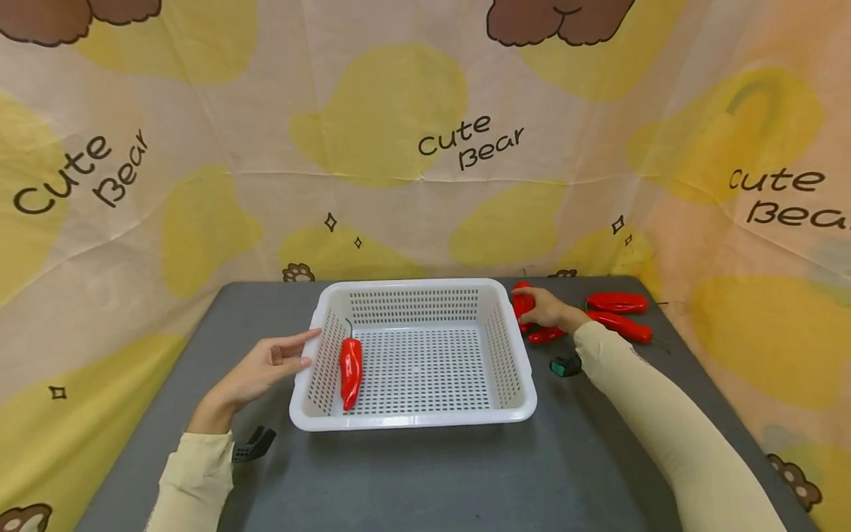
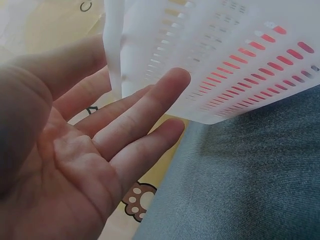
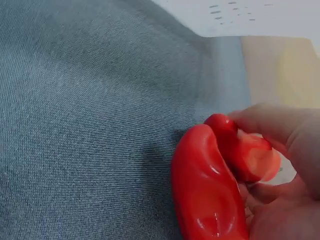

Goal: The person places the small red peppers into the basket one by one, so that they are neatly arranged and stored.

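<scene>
A white perforated plastic basket [image 1: 412,423] stands on the table with one red chili pepper [image 1: 351,373] lying along its left side. My left hand [image 1: 262,373] touches the basket's left rim with its fingers extended; in the left wrist view the palm faces the slotted wall, through which red shows. Beyond the basket's right side, my right hand [image 1: 550,309] pinches a red pepper [image 3: 252,157] between thumb and fingers, low over the table. Another red pepper [image 3: 205,185] lies right beside it, nearer the camera in the right wrist view.
Two more red peppers, an upper one [image 1: 617,302] and a lower one [image 1: 621,326], lie to the right of my right forearm. The grey table [image 1: 425,480] ends at a patterned cloth backdrop [image 1: 399,222] behind and at the sides.
</scene>
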Demonstrator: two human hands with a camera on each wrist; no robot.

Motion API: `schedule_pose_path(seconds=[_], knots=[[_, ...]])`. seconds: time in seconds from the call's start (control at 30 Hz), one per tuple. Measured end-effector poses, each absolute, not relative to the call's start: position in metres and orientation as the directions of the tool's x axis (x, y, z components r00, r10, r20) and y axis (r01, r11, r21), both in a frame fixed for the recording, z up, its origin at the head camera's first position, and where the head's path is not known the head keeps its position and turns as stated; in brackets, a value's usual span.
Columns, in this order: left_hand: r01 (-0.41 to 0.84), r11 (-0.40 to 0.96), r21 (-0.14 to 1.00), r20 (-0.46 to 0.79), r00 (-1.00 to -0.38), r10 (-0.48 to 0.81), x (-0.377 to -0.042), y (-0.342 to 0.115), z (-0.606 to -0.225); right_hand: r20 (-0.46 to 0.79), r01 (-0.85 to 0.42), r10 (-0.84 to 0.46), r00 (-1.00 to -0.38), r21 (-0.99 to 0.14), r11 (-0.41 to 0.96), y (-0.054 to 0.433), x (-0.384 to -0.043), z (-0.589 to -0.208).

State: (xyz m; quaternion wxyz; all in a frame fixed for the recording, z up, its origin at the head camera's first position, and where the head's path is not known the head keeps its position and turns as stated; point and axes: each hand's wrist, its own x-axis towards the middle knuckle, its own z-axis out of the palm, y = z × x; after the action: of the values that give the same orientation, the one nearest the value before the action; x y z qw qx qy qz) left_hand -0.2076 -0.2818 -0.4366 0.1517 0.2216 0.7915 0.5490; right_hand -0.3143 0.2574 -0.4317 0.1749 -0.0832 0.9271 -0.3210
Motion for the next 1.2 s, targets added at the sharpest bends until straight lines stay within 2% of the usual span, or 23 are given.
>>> schedule_pose_path(seconds=[0.2,0.7,0.87,1.2], knots=[[0.166,0.294,0.941,-0.009,-0.858,0.513,-0.207,-0.284,-0.436,-0.279,0.022,-0.245,-0.929,-0.700,0.714,0.259,-0.310,-0.425],[0.144,0.311,0.940,-0.032,-0.867,0.498,-0.203,-0.284,-0.431,-0.241,0.053,-0.274,-0.931,-0.832,0.553,0.269,-0.305,-0.394],[0.150,0.314,0.938,-0.027,-0.868,0.496,-0.204,-0.283,-0.433,-0.220,0.032,-0.285,-0.933,-0.839,0.543,0.270,-0.301,-0.376],[0.144,0.331,0.933,-0.043,-0.866,0.498,-0.206,-0.282,-0.431,-0.146,-0.072,-0.387,-0.910,-0.866,0.495,0.262,-0.293,-0.352]])
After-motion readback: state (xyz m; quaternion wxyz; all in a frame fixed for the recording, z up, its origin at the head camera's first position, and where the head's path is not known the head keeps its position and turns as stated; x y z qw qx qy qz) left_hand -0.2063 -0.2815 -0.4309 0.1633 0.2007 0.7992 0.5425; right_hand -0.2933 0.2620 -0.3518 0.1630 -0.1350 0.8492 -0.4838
